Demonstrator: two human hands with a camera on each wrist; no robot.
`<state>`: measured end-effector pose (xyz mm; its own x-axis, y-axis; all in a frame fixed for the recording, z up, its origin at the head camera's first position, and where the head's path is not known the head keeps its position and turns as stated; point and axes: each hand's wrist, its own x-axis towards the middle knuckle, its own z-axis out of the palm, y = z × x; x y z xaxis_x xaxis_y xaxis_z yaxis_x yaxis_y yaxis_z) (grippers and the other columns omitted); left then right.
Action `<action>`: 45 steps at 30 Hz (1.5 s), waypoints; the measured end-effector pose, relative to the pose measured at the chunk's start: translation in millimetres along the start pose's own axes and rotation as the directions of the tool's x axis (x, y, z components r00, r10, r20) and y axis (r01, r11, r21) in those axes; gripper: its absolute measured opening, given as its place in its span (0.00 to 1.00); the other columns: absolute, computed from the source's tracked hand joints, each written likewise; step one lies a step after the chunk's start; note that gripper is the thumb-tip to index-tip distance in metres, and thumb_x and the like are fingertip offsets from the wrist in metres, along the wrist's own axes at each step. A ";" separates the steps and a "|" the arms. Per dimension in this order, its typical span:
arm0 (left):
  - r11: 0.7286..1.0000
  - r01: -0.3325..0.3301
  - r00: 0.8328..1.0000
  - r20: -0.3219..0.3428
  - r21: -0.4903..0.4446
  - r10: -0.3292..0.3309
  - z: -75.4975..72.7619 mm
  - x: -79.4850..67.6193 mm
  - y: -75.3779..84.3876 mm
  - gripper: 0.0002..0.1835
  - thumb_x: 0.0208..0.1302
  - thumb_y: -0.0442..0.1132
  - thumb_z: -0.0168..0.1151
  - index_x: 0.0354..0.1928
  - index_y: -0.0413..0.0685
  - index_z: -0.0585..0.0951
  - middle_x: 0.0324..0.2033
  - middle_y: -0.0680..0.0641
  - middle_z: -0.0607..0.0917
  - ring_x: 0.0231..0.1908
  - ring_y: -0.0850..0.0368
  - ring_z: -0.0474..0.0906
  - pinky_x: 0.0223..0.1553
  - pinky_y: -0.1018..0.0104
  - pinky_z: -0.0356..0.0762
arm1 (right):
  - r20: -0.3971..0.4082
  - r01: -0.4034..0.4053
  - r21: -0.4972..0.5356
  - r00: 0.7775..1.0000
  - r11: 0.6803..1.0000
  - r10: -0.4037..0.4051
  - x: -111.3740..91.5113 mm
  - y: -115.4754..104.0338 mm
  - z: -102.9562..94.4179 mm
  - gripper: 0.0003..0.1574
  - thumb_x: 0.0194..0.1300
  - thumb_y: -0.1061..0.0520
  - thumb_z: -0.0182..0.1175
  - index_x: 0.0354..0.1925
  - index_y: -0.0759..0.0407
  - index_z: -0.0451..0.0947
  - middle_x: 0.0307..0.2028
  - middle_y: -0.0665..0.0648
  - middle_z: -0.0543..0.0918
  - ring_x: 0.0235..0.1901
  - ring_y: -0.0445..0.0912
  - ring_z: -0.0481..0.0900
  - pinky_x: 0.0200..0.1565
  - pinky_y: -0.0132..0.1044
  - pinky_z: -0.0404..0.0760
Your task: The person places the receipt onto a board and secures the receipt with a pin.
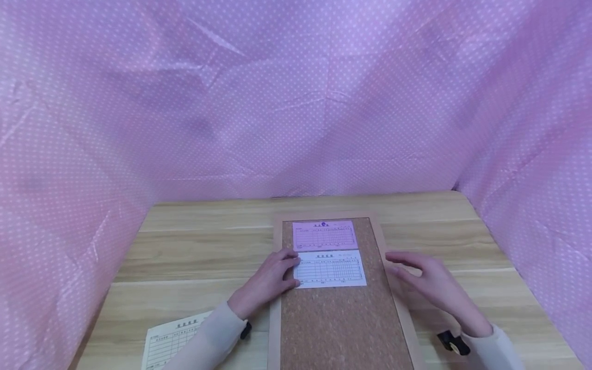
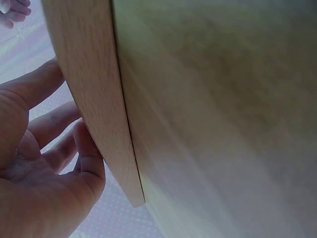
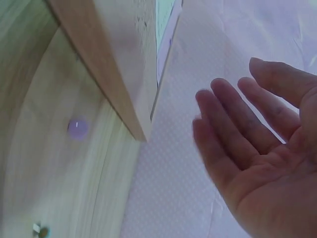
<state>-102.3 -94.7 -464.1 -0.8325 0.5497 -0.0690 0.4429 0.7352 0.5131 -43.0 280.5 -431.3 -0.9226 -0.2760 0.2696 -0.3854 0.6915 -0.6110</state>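
A wood-framed cork board (image 1: 342, 324) lies on the table. Near its far end is a pink printed slip (image 1: 324, 237), with a round purple pushpin (image 1: 323, 224) at its top. A white printed slip (image 1: 330, 270) lies just below, nearly edge to edge with the pink one. My left hand (image 1: 273, 275) touches the white slip's left edge with fingertips and thumb, fingers spread apart. Beyond the frame's right side, my right hand (image 1: 427, 277) hovers with nothing in it, its fingers relaxed and apart in the right wrist view.
A pale yellow printed slip (image 1: 173, 341) lies on the table left of the board, partly covered by my left sleeve. The right wrist view has a round purple object (image 3: 78, 128) and a small shiny piece (image 3: 42, 230) on the wooden tabletop. Pink dotted cloth (image 1: 296, 103) surrounds the table.
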 end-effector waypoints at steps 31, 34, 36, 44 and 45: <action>1.000 0.021 1.000 0.006 0.006 -0.021 -0.5 0.9 1.1 0.31 0.63 0.42 0.75 0.66 0.37 0.79 0.65 0.42 0.76 0.63 0.44 0.72 0.65 0.47 0.71 | -0.095 -0.106 0.006 0.990 0.994 0.106 -66.7 55.3 -32.3 0.21 0.63 0.67 0.70 0.55 0.60 0.86 0.53 0.33 0.83 0.43 0.28 0.82 0.43 0.19 0.78; 1.000 0.029 1.000 0.007 0.002 -0.030 -1.0 0.6 1.0 0.31 0.63 0.42 0.75 0.66 0.37 0.79 0.65 0.43 0.76 0.63 0.45 0.73 0.65 0.48 0.72 | -0.107 -0.065 0.025 0.992 0.998 0.067 -68.1 59.1 -28.1 0.21 0.61 0.70 0.70 0.54 0.62 0.86 0.51 0.36 0.85 0.45 0.26 0.80 0.45 0.18 0.77; 1.000 0.031 0.999 0.008 0.003 -0.031 -0.9 0.7 0.9 0.31 0.63 0.42 0.75 0.66 0.37 0.79 0.64 0.43 0.76 0.62 0.46 0.73 0.64 0.48 0.72 | -0.111 -0.052 0.037 0.992 0.998 0.056 -68.2 61.1 -24.4 0.21 0.60 0.72 0.70 0.53 0.63 0.86 0.50 0.37 0.86 0.46 0.27 0.81 0.45 0.18 0.77; 1.000 0.029 0.999 0.013 0.000 -0.029 -1.2 1.2 0.8 0.31 0.64 0.43 0.75 0.66 0.38 0.79 0.65 0.43 0.76 0.64 0.45 0.72 0.65 0.48 0.71 | -0.096 -0.054 0.026 0.994 0.998 0.056 -66.3 58.4 -13.2 0.21 0.58 0.71 0.72 0.51 0.63 0.86 0.48 0.44 0.88 0.43 0.32 0.84 0.45 0.18 0.77; 1.000 0.030 0.999 0.014 -0.001 -0.030 -1.4 1.3 0.7 0.31 0.64 0.43 0.75 0.66 0.38 0.79 0.65 0.43 0.76 0.64 0.45 0.72 0.66 0.48 0.71 | -0.094 -0.054 0.024 0.994 0.998 0.056 -65.7 57.5 -12.3 0.21 0.58 0.71 0.72 0.51 0.62 0.86 0.47 0.46 0.89 0.44 0.31 0.83 0.45 0.18 0.77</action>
<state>-103.6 -94.0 -462.7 -0.8407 0.5329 -0.0966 0.4171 0.7509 0.5120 -4.4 346.6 -475.0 -0.9368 -0.1734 0.3038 -0.3358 0.6892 -0.6421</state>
